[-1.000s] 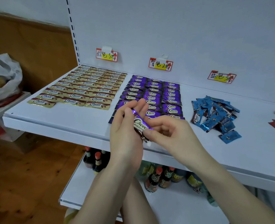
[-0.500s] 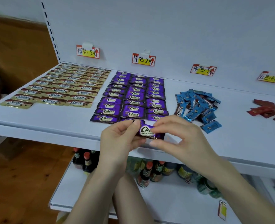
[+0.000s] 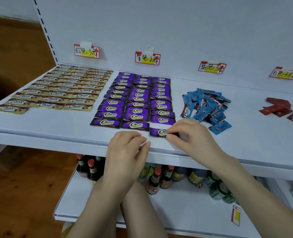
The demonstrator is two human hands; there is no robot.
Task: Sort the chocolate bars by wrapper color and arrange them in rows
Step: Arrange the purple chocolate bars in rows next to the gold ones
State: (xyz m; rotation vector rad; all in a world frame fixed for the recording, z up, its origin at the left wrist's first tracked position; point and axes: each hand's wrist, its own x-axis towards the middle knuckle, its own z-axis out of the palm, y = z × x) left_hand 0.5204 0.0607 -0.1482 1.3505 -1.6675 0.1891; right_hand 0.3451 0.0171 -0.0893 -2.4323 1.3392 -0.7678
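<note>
Chocolate bar (image 3: pixel 157 131) lying beside the purple rows (image 3: pixel 137 100).
Right hand (image 3: pixel 193 136) pinches its end; left hand (image 3: pixel 126 148) hangs loosely curled, holding nothing.

Landmark: upper white shelf (image 3: pixel 245 134).
- Rising from its back edge: white back panel (image 3: pixel 176 28). At the panel's left edge, slotted upright (image 3: pixel 46 31).
- Taped low on the panel, just above the shelf, left to right: four handwritten price tags (image 3: pixel 86 51), (image 3: pixel 147 58), (image 3: pixel 212 67), (image 3: pixel 285 73). Red border, yellow patch, red arrow.
- Below the shelf: lower white shelf (image 3: pixel 185 208). At its left end, dark sauce bottles with red caps (image 3: pixel 90 170); more near the middle (image 3: pixel 156 181). Right of those, yellow-labelled jars (image 3: pixel 194 176), then green cans (image 3: pixel 219 191).
- Near the lower shelf's front edge, right side: small red-yellow tag (image 3: pixel 236 215).
- Below and left of the upper shelf: wooden floor (image 3: pixel 22 194).
</note>
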